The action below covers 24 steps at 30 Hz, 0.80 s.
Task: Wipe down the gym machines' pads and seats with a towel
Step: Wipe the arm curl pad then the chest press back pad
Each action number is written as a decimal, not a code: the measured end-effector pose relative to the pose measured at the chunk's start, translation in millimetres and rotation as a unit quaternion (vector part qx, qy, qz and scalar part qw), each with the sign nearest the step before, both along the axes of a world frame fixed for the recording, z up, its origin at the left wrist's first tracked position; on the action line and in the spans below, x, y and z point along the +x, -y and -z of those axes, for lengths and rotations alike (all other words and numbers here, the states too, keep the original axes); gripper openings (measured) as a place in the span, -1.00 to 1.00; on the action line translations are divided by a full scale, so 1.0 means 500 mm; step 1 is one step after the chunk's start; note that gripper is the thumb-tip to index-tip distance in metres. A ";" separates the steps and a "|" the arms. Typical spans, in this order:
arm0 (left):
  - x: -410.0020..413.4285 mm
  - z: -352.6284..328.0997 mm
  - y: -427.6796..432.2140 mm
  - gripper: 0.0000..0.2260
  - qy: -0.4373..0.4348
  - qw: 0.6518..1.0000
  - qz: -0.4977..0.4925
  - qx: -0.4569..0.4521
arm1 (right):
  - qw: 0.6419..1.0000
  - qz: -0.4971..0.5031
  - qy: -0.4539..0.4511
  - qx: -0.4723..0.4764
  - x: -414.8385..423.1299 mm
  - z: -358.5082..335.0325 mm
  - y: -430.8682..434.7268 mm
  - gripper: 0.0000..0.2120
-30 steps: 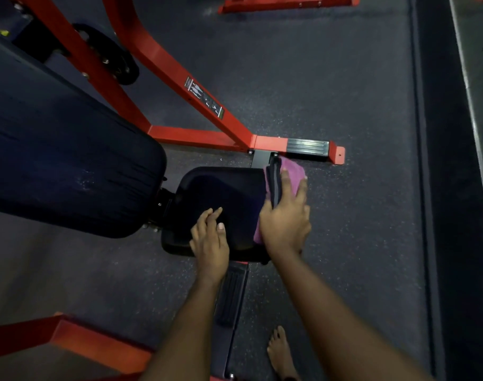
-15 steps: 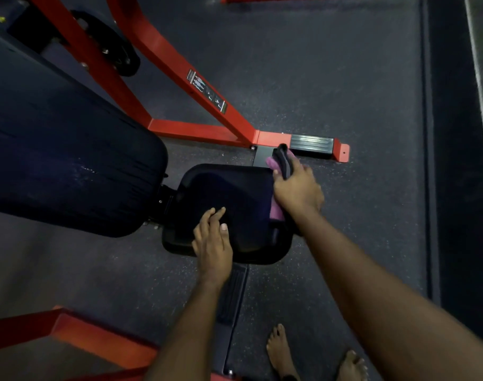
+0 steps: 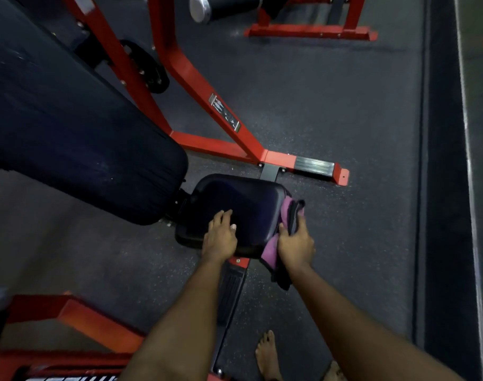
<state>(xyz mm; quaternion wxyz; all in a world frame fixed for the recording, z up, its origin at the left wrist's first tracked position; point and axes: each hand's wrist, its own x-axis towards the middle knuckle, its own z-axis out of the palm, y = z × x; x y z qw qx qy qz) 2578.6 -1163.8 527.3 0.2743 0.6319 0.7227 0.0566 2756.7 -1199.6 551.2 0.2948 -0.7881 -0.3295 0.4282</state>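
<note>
Pink towel (image 3: 270,251): your right hand (image 3: 295,246) pinches it; drag firmly along the edge.
Seat (image 3: 235,204): left hand (image 3: 219,239), fingers (image 3: 226,217) flat; brace it.

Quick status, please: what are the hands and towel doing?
Left hand flat on the seat pad. Right hand grips pink towel against the pad's right edge. Nothing in the towel's way.

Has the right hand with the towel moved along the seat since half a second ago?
Yes. The right hand, gripping the towel, has slid along the seat's right edge, from its far corner toward its near corner.
</note>
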 end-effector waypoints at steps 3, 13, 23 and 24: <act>0.012 -0.085 0.015 -0.65 0.038 0.999 -0.027 0.005 | 0.999 -0.040 -0.024 -0.007 0.033 -0.063 0.032 -0.43; 0.026 -0.411 0.066 -0.79 0.122 0.974 -0.113 0.152 | 0.978 -0.122 -0.098 0.137 0.054 -0.318 0.052 -0.70; -0.075 -0.711 0.038 -0.63 0.128 0.945 -0.166 0.251 | 0.910 -0.275 -0.161 0.265 -0.074 -0.548 -0.042 -0.78; -0.093 -0.735 0.030 -0.62 0.127 0.942 -0.173 0.257 | 0.906 -0.282 -0.165 0.267 -0.092 -0.565 -0.056 -0.77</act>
